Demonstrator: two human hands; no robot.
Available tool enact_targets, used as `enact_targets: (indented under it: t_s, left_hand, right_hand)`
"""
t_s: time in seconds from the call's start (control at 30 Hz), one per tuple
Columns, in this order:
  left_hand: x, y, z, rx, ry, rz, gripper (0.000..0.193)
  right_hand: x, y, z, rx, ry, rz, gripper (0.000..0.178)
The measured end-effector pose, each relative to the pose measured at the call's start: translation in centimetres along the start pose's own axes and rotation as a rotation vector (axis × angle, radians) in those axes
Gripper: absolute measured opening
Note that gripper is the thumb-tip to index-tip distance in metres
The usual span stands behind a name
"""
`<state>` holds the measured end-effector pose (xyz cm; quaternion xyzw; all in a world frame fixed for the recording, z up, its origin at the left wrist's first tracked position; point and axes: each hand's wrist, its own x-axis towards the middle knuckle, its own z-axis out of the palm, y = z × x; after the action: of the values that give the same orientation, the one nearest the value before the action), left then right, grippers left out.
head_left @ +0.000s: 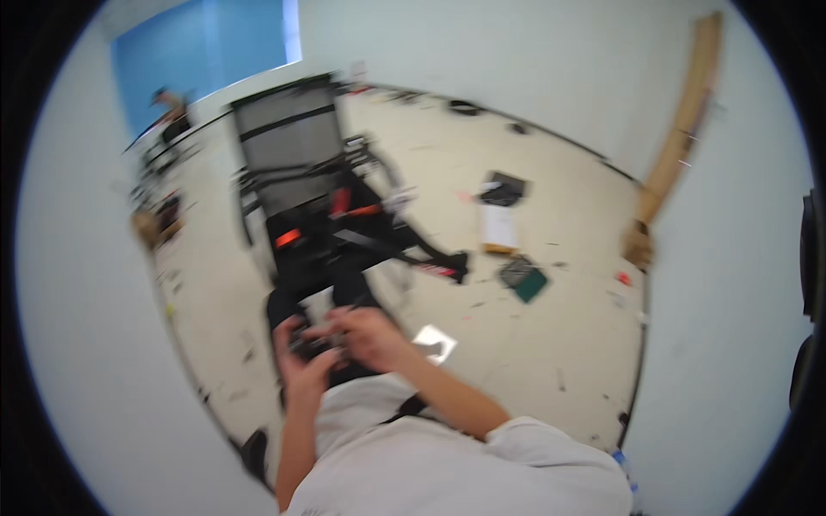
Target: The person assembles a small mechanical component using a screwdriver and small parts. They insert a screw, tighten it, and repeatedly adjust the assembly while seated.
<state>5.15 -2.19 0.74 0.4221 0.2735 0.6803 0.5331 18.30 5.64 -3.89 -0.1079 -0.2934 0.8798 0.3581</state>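
Low in front of my body, my left hand [298, 354] curls around a small dark object [310, 346]; its kind is too blurred to name. My right hand [370, 337] is close beside it, fingers bent in toward the object. Whether the right fingers pinch something is lost in the motion blur. Just beyond both hands stands a black chair [288, 155] with a grey mesh back. On its seat lie a red item [341, 201], an orange piece [287, 237] and a long dark bar [379, 244] that reaches out to the right.
Right of the chair, the pale floor holds a black item [503, 187], a white sheet [498, 227] and a dark green box [527, 280]. A tall cardboard strip [680, 129] leans on the right wall. Small scraps are scattered about. Another person [175, 112] is at the far left.
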Motion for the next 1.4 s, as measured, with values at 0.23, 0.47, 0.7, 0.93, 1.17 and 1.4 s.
enact_targets:
  t_s: [0.23,0.47,0.7,0.93,1.17,1.4]
  left_hand:
    - [2.1,-2.3,-3.9,-0.018,0.217,-0.036,0.059]
    - [1.7,-5.2,-4.5,0.168,0.001,-0.136,0.056]
    - [1.0,-3.5,-3.1,0.093,-0.269,-0.173,0.066]
    - [1.4,-2.6,-3.4,-0.237,0.075,-0.082,0.051]
    - [1.6,-4.8,-6.5,0.173,0.030,-0.023,0.047]
    - [0.4,-2.6,-2.5,0.209,-0.408,-0.298,0.046]
  right_hand:
    - [-0.9,-0.7,2.7,-0.592,0.231,-0.461,0.017]
    - [-2.7,-2.3,5.3,-1.719,-0.008,-0.858,0.009]
    - [-0.6,-3.8,0.3,-0.603,-0.016,-0.150,0.018]
    - [-0.1,-0.7,-0.3,0.073,-0.073,-0.149,0.010]
    - [-2.9,-1.6,5.4,-1.451,0.038,-0.708,0.015]
    - [-2.8,-4.0,3.0,-1.183,0.202,-0.462,0.012]
